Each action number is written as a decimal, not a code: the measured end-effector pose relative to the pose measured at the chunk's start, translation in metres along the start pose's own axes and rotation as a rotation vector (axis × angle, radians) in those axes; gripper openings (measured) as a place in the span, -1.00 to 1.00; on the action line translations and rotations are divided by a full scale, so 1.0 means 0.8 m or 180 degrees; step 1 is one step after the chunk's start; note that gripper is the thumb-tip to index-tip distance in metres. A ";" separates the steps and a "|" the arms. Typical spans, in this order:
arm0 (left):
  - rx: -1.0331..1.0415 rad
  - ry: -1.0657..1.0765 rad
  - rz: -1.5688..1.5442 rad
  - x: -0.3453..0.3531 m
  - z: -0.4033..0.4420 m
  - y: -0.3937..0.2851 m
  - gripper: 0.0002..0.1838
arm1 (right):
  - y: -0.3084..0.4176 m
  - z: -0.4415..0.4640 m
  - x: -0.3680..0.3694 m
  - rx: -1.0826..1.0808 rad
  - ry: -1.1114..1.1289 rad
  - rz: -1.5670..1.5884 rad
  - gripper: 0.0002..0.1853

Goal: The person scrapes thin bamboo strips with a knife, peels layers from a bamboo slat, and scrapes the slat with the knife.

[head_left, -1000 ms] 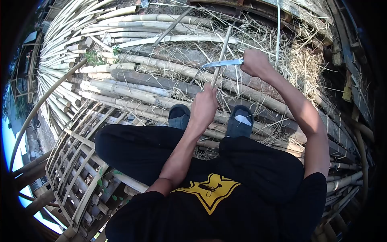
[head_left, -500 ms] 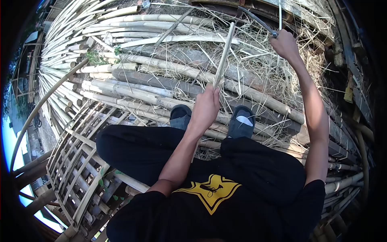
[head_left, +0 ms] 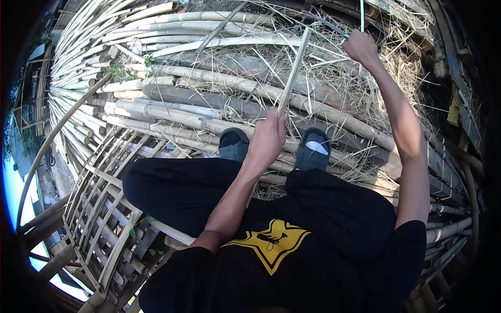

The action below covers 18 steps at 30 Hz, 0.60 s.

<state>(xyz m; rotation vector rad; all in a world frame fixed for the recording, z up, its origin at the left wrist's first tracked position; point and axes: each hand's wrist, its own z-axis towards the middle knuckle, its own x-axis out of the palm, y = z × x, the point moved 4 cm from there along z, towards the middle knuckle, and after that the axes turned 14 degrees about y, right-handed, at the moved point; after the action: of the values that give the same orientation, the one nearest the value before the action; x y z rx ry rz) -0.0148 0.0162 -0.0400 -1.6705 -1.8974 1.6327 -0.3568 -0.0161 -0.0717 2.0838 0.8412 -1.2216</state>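
My left hand is closed around the lower end of a split bamboo strip, which points up and away with a slight lean to the right. Farther forward on the right, my right hand grips a knife by its handle. The long, dark knife blade reaches up and left from the fist, apart from the strip. Beneath both hands lie bamboo poles and loose shavings. My sandalled feet rest on the poles below the left hand.
Many stacked bamboo poles fan out at the left. A woven bamboo lattice stands beside my left knee, with a curved pole arching past it. Wooden planks line the right side, and a thin pale strip rises near my right hand.
My right hand and the knife have shifted slightly up and left. The upper end of the bamboo strip leans a little farther right. Both hands keep their grip.
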 end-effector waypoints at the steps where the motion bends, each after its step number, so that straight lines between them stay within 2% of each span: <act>1: 0.0059 0.0062 -0.0102 -0.003 -0.002 -0.009 -0.78 | -0.037 0.012 -0.025 0.0125 -0.0074 0.0084 -0.67; 2: 0.0090 0.0134 -0.0205 -0.005 -0.005 -0.014 -0.79 | -0.055 0.017 -0.040 0.0245 -0.0116 0.0173 -0.65; 6: 0.0202 0.0053 -0.0346 -0.007 0.013 -0.004 -0.76 | -0.030 -0.029 -0.039 0.0108 -0.0017 0.0511 -0.61; 7: 0.0550 -0.0126 -0.0412 0.000 0.019 0.010 -0.73 | -0.007 -0.043 -0.020 -0.0130 0.0281 0.0600 -0.63; 8: 0.0531 -0.0105 -0.0415 -0.005 0.020 0.007 -0.73 | 0.029 -0.072 -0.009 -0.0397 0.0668 0.0679 -0.64; 10: -0.0353 0.0987 -0.2549 -0.003 0.022 0.005 -0.70 | 0.079 -0.107 0.029 -0.0848 0.1027 0.0488 -0.69; 14: -0.0203 0.1006 -0.2873 -0.007 0.018 -0.006 -0.70 | 0.128 -0.127 0.068 -0.1409 0.1275 0.0227 -0.73; 18: -0.0191 0.1062 -0.2892 -0.007 0.023 0.001 -0.69 | 0.125 -0.090 0.054 -0.1407 0.0749 -0.0078 -0.74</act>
<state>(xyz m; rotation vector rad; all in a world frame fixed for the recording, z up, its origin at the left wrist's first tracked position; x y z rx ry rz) -0.0247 0.0002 -0.0453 -0.7764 -2.0519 0.8763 -0.2268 -0.0164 -0.0641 1.8717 1.1300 -0.7233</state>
